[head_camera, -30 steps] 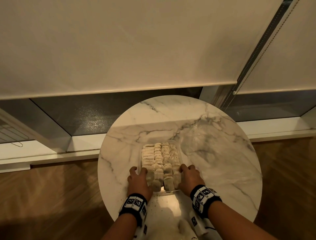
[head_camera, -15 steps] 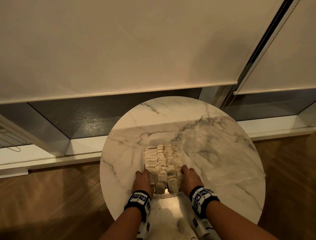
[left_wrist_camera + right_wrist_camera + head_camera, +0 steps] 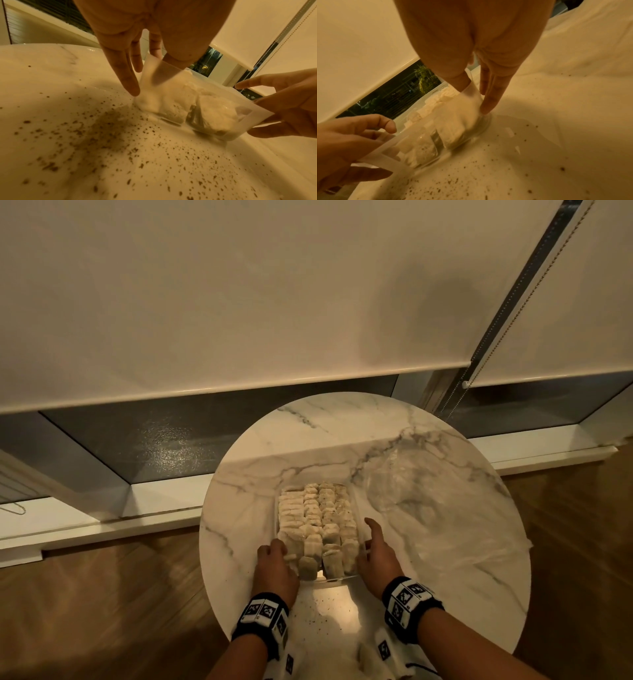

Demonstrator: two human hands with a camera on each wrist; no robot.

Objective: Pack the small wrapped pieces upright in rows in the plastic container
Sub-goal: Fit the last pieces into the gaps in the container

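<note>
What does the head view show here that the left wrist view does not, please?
Only the head view shows the full rows of wrapped pieces filling the container and the round marble table's whole outline, with wooden floor around it. Only the left wrist view shows dark crumbs scattered thickly over the tabletop and the container's clear near wall from the side. Both show the left hand and right hand flanking the container.

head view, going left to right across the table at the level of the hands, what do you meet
left hand → plastic container of wrapped pieces → right hand → clear plastic sheet lying on the marble table
</note>
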